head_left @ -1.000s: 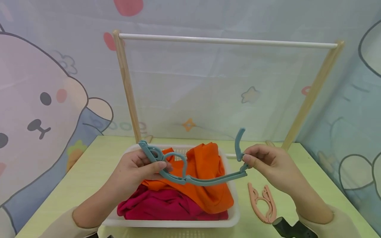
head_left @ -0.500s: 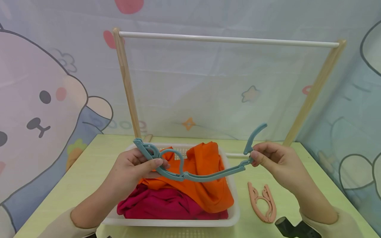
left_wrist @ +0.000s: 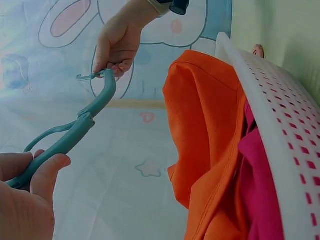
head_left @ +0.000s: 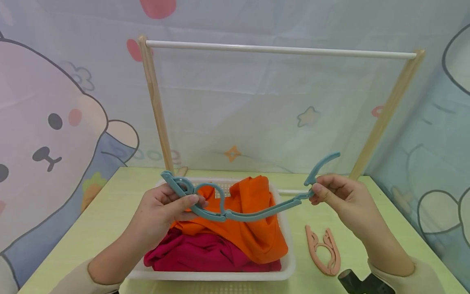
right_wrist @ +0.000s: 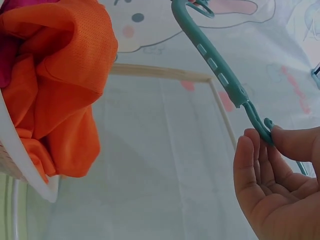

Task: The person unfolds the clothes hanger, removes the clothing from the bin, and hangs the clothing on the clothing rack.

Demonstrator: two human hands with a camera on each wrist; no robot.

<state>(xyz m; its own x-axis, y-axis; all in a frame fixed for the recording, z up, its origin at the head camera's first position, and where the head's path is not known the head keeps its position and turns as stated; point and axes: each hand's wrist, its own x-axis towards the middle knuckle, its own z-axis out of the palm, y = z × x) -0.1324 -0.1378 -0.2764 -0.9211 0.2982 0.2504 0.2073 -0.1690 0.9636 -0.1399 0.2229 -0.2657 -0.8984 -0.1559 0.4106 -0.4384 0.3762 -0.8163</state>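
A blue-green folding clothes hanger [head_left: 253, 216] is held up over the basket, partly unfolded. My left hand [head_left: 161, 212] grips its folded end, thumb on top, beside the rounded hook parts. At the other end my right hand [head_left: 341, 202] pinches the joint near the tip between thumb and fingers, and a short curved piece sticks up from there. The right wrist view shows the notched arm of the hanger [right_wrist: 212, 57] running down to the right thumb. Below lies an orange cloth garment [head_left: 253, 241] on a magenta cloth [head_left: 213, 253], both in the white basket [head_left: 205, 276].
To the right of the basket, a folded peach hanger [head_left: 324, 251] lies on the pale green table [head_left: 110, 228]. Behind stands a rack with wooden posts [head_left: 158, 102] and a white rail [head_left: 279, 49]. A printed cloth backdrop hangs behind it.
My right hand has moved slightly right and drawn the hanger's end outward. The short curved piece has swung from nearly upright to leaning right. My left hand has shifted slightly left.
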